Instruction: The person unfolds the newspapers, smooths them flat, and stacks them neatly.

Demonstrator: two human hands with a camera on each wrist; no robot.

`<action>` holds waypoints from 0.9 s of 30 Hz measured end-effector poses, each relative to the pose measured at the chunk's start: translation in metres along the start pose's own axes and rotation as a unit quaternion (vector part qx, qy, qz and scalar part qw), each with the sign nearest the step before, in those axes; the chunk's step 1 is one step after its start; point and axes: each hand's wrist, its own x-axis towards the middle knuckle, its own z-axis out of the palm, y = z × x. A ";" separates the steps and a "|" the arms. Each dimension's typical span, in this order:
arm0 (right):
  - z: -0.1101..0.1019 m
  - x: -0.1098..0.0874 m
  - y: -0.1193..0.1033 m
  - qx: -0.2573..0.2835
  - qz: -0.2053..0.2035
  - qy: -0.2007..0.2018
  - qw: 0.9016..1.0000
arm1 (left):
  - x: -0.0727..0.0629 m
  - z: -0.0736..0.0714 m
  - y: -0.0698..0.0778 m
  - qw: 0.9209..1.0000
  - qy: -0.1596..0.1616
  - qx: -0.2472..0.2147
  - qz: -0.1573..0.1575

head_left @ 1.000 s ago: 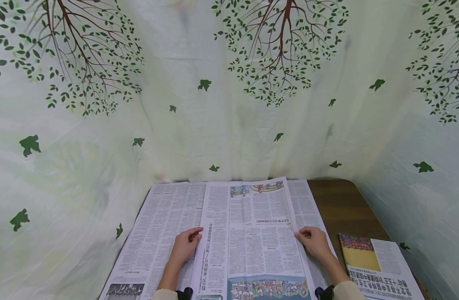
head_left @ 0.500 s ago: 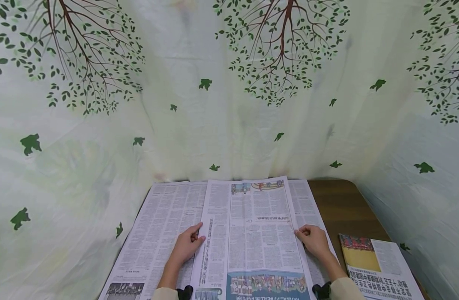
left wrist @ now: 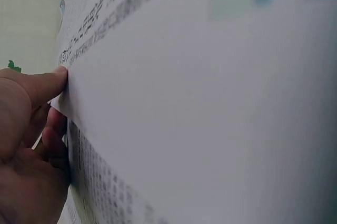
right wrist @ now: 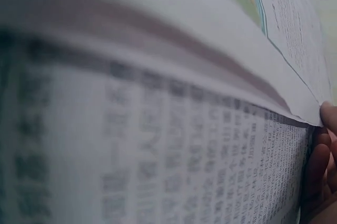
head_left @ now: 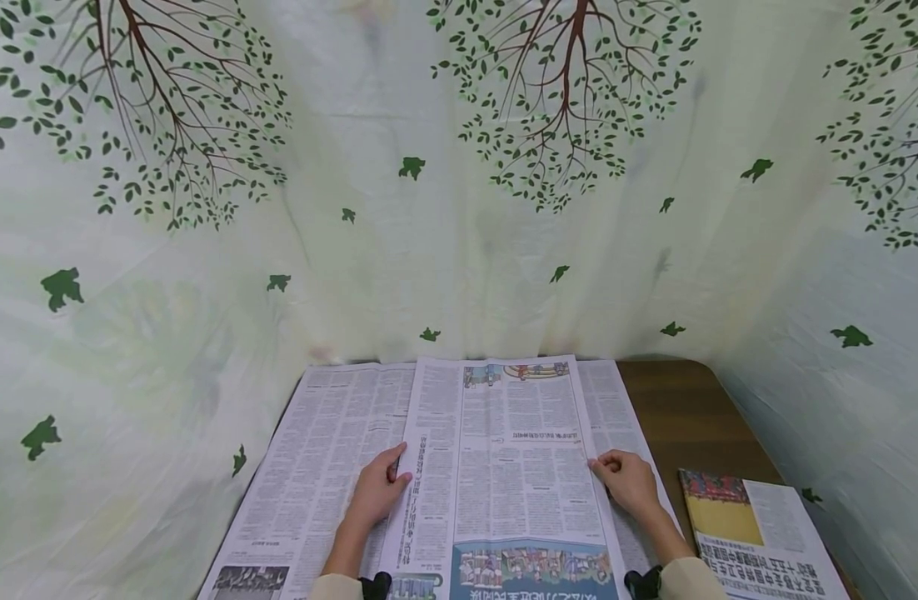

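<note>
A newspaper sheet (head_left: 530, 475) with blue and coloured pictures lies over a wider spread of newspaper (head_left: 346, 425) on the table. At its left edge my left hand (head_left: 376, 489) pinches the paper, thumb on top and fingers beneath, as the left wrist view shows the thumb (left wrist: 50, 84) on the margin. My right hand (head_left: 630, 483) pinches the opposite edge between thumb and fingers. In the right wrist view that edge of the top sheet (right wrist: 253, 66) stands slightly raised above the printed page below, with the right hand (right wrist: 322, 155) at the far right.
A folded newspaper (head_left: 762, 533) with a red and yellow picture lies at the table's right. Brown wooden tabletop (head_left: 684, 408) shows behind it. A pale curtain (head_left: 489, 250) printed with trees and leaves hangs at the back and sides.
The top sheet has shifted slightly toward me at its near end. My left thumb has moved from beside the sheet's left edge onto it; the right hand has hardly moved.
</note>
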 end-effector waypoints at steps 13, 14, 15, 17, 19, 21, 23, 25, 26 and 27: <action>-0.011 -0.014 0.006 0.118 -0.001 -0.055 0.991 | -0.002 0.003 0.006 1.000 -0.010 0.009 -0.002; -0.012 -0.016 0.007 0.126 0.003 -0.065 0.990 | -0.002 0.003 0.007 1.000 -0.009 0.009 -0.002; -0.013 -0.018 0.007 0.133 0.006 -0.073 0.988 | -0.001 0.004 0.006 1.000 -0.008 0.010 -0.002; -0.014 -0.022 0.008 0.145 0.007 -0.091 0.985 | -0.001 0.003 0.007 1.000 -0.005 0.011 -0.001; -0.014 -0.026 0.009 0.150 0.002 -0.105 0.983 | -0.002 0.002 0.008 1.000 -0.002 0.010 0.000; -0.014 -0.030 0.010 0.153 0.003 -0.114 0.982 | -0.002 0.002 0.008 1.000 -0.001 0.012 -0.001; -0.015 -0.034 0.012 0.155 0.002 -0.127 0.980 | -0.002 0.001 0.008 1.000 0.000 0.013 0.001; -0.016 -0.037 0.014 0.159 -0.002 -0.146 0.976 | -0.003 0.001 0.009 1.000 -0.001 0.014 0.000; -0.017 -0.039 0.015 0.163 -0.002 -0.156 0.974 | -0.003 0.001 0.009 1.000 0.000 0.015 0.002; -0.017 -0.040 0.016 0.170 -0.005 -0.167 0.971 | -0.004 0.001 0.010 1.000 0.001 0.014 0.004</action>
